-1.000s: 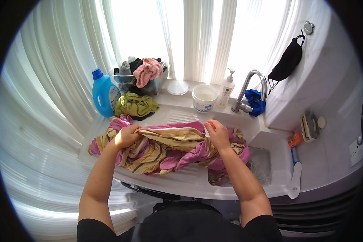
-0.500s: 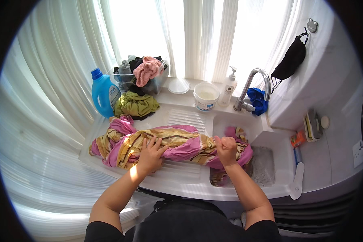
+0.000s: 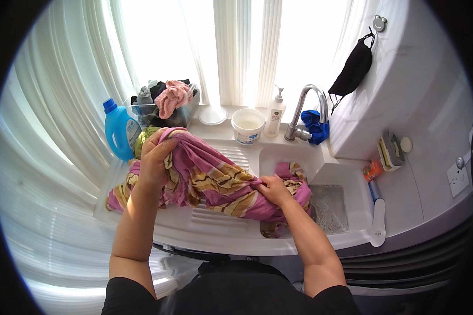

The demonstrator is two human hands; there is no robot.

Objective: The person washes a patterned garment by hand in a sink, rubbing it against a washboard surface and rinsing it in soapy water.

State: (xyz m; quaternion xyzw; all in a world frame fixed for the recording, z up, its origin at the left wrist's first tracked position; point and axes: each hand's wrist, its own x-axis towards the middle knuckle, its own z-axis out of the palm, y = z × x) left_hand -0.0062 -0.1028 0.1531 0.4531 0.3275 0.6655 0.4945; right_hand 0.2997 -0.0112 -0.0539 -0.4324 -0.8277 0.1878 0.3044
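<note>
Green garment (image 3: 146, 135) partly hidden by cloth (image 3: 215, 181), black sleeves (image 3: 125, 295) cropped below

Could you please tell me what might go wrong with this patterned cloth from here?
The left hand holds the pink-and-yellow cloth up near the blue bottle, so a wide swing might tip it. The white tub stands open beyond the cloth; a flung fold could knock it. The cloth's right end lies in the basin, so more might slide in if the right hand lets go.

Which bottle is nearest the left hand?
The blue bottle with the blue cap, at the sink's left end. The white pump bottle stands farther from the left hand, beside the tap.
</note>
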